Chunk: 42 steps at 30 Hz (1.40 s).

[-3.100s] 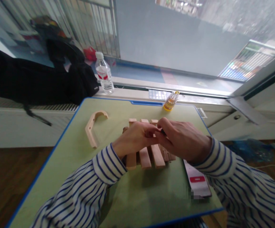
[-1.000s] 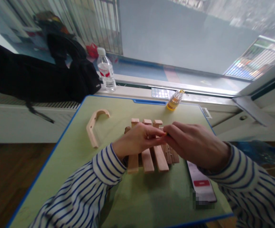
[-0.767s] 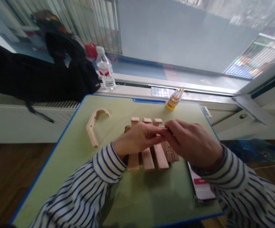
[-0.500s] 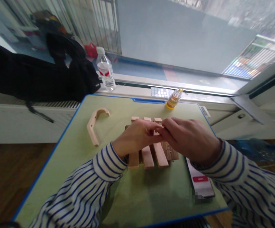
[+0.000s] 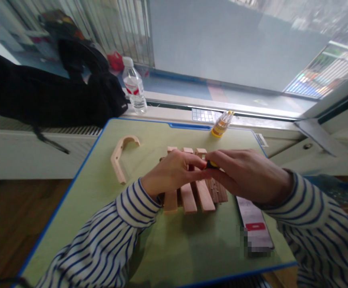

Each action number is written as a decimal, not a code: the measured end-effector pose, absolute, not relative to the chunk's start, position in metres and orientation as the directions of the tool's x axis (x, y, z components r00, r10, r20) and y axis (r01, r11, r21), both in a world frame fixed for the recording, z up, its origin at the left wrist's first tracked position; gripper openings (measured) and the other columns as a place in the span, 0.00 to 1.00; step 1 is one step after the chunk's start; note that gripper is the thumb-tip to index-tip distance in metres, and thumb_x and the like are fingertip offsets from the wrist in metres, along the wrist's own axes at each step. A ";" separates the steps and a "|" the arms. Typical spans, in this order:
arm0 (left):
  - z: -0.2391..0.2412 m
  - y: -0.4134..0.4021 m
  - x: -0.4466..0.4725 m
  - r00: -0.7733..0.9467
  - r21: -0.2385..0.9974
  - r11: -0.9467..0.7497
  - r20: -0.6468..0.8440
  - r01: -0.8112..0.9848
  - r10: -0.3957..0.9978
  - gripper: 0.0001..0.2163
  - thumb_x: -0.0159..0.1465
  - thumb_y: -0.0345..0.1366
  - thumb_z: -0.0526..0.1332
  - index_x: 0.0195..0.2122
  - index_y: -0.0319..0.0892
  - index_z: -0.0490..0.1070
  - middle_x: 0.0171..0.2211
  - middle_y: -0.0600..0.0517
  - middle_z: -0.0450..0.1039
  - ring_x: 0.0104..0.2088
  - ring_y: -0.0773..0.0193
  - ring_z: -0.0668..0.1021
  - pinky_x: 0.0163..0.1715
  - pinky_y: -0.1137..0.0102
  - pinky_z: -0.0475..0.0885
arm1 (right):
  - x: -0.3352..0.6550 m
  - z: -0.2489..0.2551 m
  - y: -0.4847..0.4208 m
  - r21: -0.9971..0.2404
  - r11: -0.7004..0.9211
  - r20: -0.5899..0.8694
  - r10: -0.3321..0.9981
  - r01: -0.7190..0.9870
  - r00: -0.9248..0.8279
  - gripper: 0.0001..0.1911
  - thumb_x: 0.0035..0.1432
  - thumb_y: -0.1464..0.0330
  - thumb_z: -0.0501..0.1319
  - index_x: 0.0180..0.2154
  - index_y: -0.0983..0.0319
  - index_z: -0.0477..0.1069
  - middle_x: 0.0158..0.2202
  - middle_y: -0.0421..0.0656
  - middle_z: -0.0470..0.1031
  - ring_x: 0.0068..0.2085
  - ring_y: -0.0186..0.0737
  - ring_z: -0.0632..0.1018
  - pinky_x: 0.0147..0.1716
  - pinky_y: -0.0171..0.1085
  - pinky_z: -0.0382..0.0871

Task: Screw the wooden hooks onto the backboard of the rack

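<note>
Green desk board (image 5: 192, 248) carries the lot. Wooden slat frame (image 5: 188, 199) lies flat under both hands: looks light and stiff, best taken by the outer slats. Curved wooden piece (image 5: 117, 157) sits well left. Right hand (image 5: 248, 172) pinches a small yellow-and-black tool handle (image 5: 212, 164): thin, easy to drop, fingertip hold. Left hand (image 5: 172, 168) curls against it; grip unclear, cannot tell.

Diffuse daylight enters through the window (image 5: 210, 44), bleaching the view beyond it. Soft shadows fall on the desk (image 5: 80, 232) below the left hand (image 5: 172, 172) and right hand (image 5: 246, 174). Wide-angle distortion bends the frame's edges; pixelation covers the phone's (image 5: 253, 216) near end.
</note>
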<state>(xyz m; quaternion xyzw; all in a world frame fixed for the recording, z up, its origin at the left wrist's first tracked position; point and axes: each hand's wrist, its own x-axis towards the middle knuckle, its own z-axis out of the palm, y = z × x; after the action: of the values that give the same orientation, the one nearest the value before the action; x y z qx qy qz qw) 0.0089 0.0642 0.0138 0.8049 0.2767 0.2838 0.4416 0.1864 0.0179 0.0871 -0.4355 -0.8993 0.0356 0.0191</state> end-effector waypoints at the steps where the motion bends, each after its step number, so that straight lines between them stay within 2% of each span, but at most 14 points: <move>1: 0.014 0.064 0.009 0.689 0.870 -0.456 0.214 0.188 0.693 0.12 0.58 0.43 0.60 0.34 0.40 0.76 0.22 0.55 0.69 0.21 0.75 0.65 0.20 0.78 0.58 | 0.186 0.084 0.018 -0.091 0.615 0.021 0.788 0.783 -0.616 0.13 0.63 0.61 0.46 0.36 0.63 0.62 0.29 0.41 0.71 0.27 0.31 0.68 0.24 0.34 0.53; 7: 0.011 0.066 0.008 0.708 0.892 -0.427 0.206 0.148 0.676 0.11 0.59 0.41 0.60 0.37 0.40 0.76 0.24 0.54 0.71 0.23 0.73 0.68 0.21 0.78 0.61 | 0.183 0.075 0.016 -0.086 0.573 0.117 0.818 0.815 -0.563 0.13 0.62 0.61 0.47 0.33 0.63 0.61 0.25 0.39 0.68 0.23 0.29 0.64 0.21 0.33 0.49; 15: 0.010 0.068 0.007 0.753 0.880 -0.462 0.229 0.110 0.617 0.10 0.61 0.37 0.57 0.34 0.39 0.75 0.23 0.56 0.69 0.23 0.74 0.67 0.22 0.79 0.61 | 0.174 0.067 0.005 -0.015 0.405 0.201 0.897 0.914 -0.394 0.13 0.61 0.61 0.47 0.31 0.62 0.60 0.18 0.36 0.63 0.18 0.29 0.63 0.19 0.33 0.45; 18: 0.012 0.065 0.009 0.748 0.851 -0.507 0.245 0.139 0.616 0.11 0.62 0.40 0.56 0.36 0.40 0.75 0.21 0.57 0.65 0.22 0.74 0.65 0.20 0.79 0.59 | 0.175 0.067 0.005 0.021 0.365 0.203 0.910 0.931 -0.362 0.14 0.61 0.59 0.46 0.30 0.62 0.59 0.17 0.36 0.63 0.18 0.30 0.63 0.19 0.33 0.44; 21: 0.014 0.062 0.012 0.709 0.802 -0.565 0.284 0.193 0.645 0.11 0.61 0.41 0.58 0.37 0.42 0.75 0.21 0.58 0.67 0.21 0.74 0.66 0.20 0.79 0.59 | 0.175 0.070 0.006 0.055 0.357 0.167 0.917 0.932 -0.361 0.14 0.61 0.59 0.45 0.31 0.62 0.60 0.19 0.37 0.66 0.18 0.30 0.64 0.20 0.33 0.45; 27: 0.015 0.061 0.015 0.658 0.743 -0.611 0.319 0.274 0.682 0.10 0.59 0.41 0.60 0.35 0.42 0.75 0.23 0.56 0.71 0.22 0.74 0.68 0.23 0.78 0.60 | 0.177 0.079 0.011 0.067 0.395 0.100 0.911 0.916 -0.400 0.15 0.62 0.58 0.46 0.33 0.62 0.61 0.24 0.40 0.70 0.22 0.32 0.68 0.21 0.34 0.47; 32: 0.014 0.063 0.013 0.664 0.788 -0.555 0.268 0.265 0.698 0.11 0.59 0.43 0.59 0.35 0.41 0.76 0.23 0.55 0.71 0.22 0.73 0.68 0.22 0.77 0.59 | 0.183 0.092 0.012 0.031 0.491 0.078 0.867 0.871 -0.492 0.18 0.60 0.55 0.48 0.43 0.61 0.61 0.36 0.43 0.73 0.29 0.35 0.72 0.23 0.34 0.51; 37: 0.016 0.062 0.012 0.694 0.845 -0.505 0.258 0.176 0.672 0.09 0.59 0.38 0.61 0.34 0.39 0.76 0.23 0.56 0.70 0.23 0.74 0.67 0.22 0.78 0.60 | 0.186 0.092 0.011 0.024 0.562 0.022 0.826 0.827 -0.563 0.14 0.63 0.59 0.45 0.38 0.61 0.62 0.32 0.40 0.70 0.29 0.33 0.70 0.25 0.34 0.53; 42: 0.014 0.063 0.012 0.712 0.859 -0.493 0.261 0.137 0.652 0.08 0.59 0.37 0.60 0.35 0.40 0.75 0.23 0.57 0.69 0.23 0.75 0.67 0.23 0.79 0.60 | 0.185 0.081 0.011 0.008 0.568 0.103 0.818 0.823 -0.566 0.12 0.63 0.63 0.46 0.38 0.62 0.62 0.31 0.40 0.68 0.29 0.33 0.68 0.25 0.34 0.55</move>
<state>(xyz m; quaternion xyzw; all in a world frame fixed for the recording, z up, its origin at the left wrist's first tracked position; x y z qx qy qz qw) 0.0118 0.0634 0.0144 0.8133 0.2423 0.2919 0.4411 0.1851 0.0105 0.0806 -0.4639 -0.8844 -0.0274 0.0437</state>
